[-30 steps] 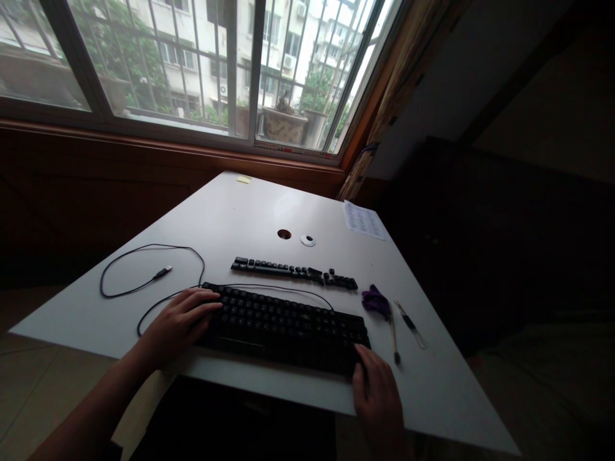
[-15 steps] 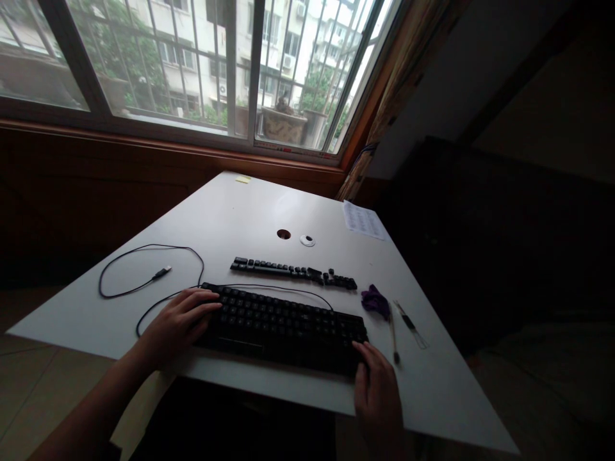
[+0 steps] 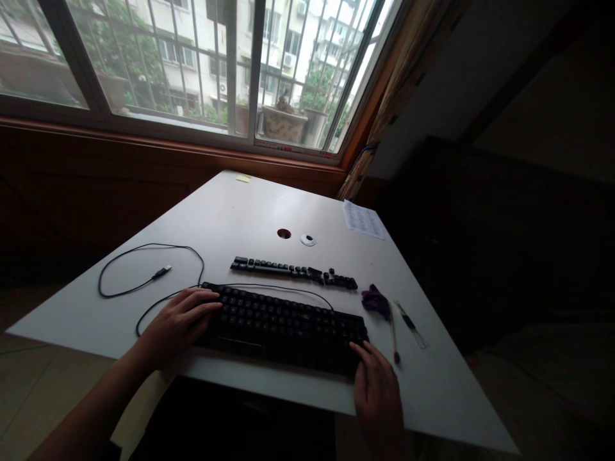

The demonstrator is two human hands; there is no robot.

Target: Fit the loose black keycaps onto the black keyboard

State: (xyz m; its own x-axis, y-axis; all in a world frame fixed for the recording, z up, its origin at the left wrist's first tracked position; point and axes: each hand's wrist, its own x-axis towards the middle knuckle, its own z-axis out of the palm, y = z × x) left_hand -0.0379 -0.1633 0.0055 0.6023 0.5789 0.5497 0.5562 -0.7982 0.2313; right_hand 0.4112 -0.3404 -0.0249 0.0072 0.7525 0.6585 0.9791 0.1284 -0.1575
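Right fingers (image 3: 360, 354) shifted slightly left; keyboard (image 3: 286, 325) under them and left fingers (image 3: 204, 310), both loosely curled, grip unclear.

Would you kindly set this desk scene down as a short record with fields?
Left hand: on the left end of the keyboard
Right hand: at the keyboard's right end
Keyboard position: near the front edge of the white table
Behind keyboard: loose keys set out in rows
Cable: looped at left, plug unconnected
Right of keyboard: purple cloth, brush, thin wire tool
Far end: yellow note at left, printed paper at right
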